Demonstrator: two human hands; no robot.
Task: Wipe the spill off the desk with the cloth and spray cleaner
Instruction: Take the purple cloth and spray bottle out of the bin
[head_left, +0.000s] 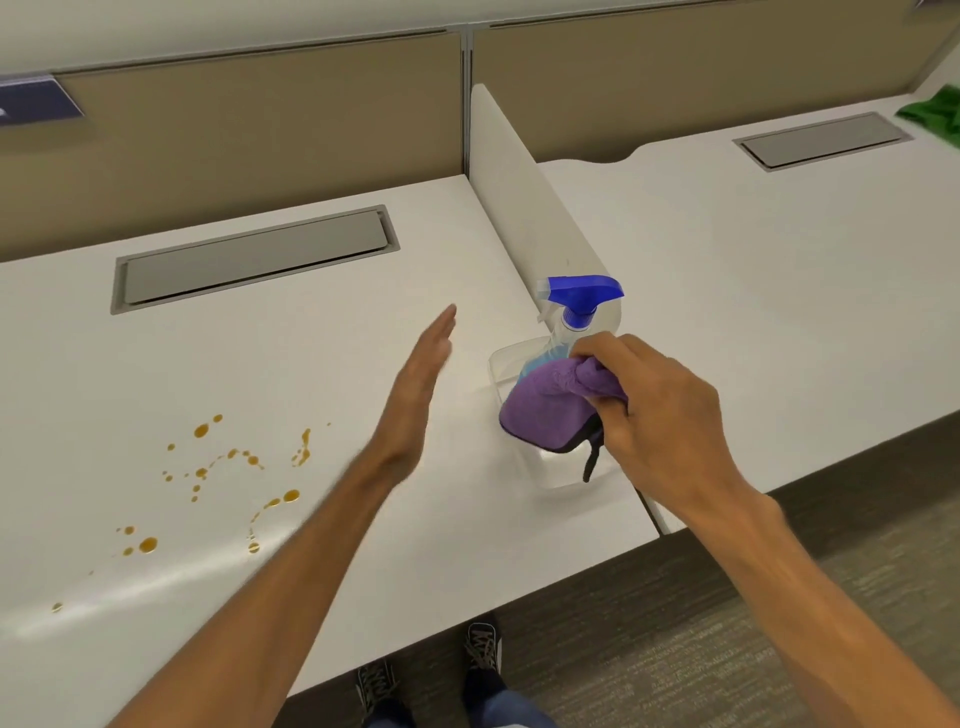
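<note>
Orange-brown drops of a spill are scattered over the left front of the white desk. A clear plastic bin stands at the desk's right side, by the divider. In it is a clear spray bottle with a blue trigger head and blue liquid. A purple cloth with a dark edge lies in the bin against the bottle. My right hand pinches the cloth's top. My left hand hovers flat above the desk, left of the bin, fingers straight, holding nothing.
A grey cable hatch is set into the desk at the back. A white divider separates this desk from the neighbouring one, which has its own hatch and a green cloth at far right. Tan partition walls stand behind.
</note>
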